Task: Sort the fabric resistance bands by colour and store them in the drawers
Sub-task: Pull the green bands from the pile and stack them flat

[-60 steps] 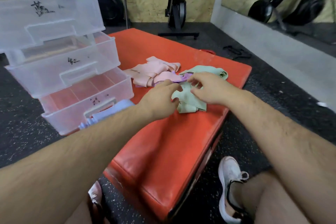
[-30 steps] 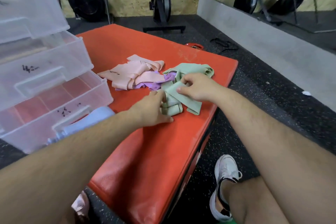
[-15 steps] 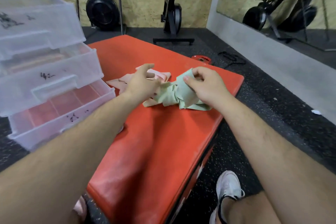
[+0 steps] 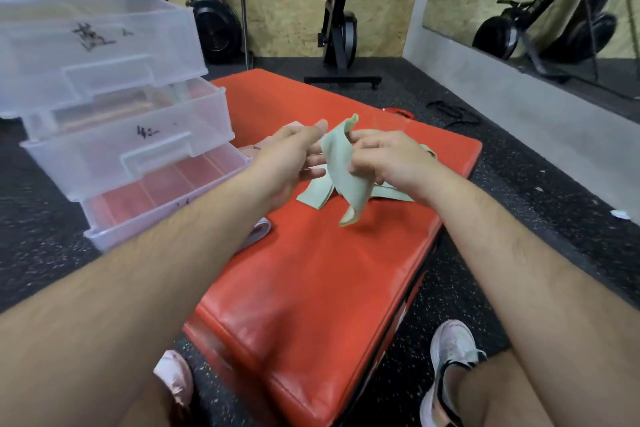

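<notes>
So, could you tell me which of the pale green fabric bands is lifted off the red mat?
The pale green fabric band gripped by the right hand, dangling above the red padded mat; the other green bands lie flat beneath it.

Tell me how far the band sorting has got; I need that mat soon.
Early to midway, it seems. Done: pinkish bands appear to lie in the clear plastic middle drawer. In hand: the right hand grips a pale green fabric band held above the red padded mat, with the left hand at its edge. Left: more green bands and the pink fabric bands on the mat, not yet stored.
</notes>
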Motion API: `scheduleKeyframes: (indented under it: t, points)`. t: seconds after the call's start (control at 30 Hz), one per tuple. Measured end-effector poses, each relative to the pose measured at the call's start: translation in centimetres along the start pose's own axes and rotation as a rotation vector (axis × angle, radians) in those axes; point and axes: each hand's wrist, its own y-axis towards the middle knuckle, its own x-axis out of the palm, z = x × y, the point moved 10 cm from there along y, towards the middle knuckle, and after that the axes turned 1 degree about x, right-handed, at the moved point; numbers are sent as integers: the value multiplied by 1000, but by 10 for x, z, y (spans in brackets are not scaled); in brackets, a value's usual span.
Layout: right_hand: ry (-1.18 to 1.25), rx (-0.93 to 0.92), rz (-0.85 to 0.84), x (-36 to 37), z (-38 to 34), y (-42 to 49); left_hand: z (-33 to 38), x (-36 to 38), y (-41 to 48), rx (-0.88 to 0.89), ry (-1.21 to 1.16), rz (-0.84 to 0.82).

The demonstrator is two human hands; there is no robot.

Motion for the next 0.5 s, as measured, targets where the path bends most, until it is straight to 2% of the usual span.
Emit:
scheduleKeyframes:
  t: [0.17, 0.23, 0.3, 0.4, 0.5]
  points:
    - [-115, -3, -81, 12, 6, -7, 7, -34, -16, 51, -32, 309]
    - [-90, 42, -86, 14, 10, -8, 10, -35, -18, 80, -32, 288]
    - [52, 74, -60, 14, 10, -8, 12, -28, -18, 114, -9, 197]
    - [174, 49, 71, 4, 10, -1, 16, -12, -22, 168, 147, 71]
    - [187, -26, 173, -5, 10, 7, 11, -11, -23, 185, 277, 106]
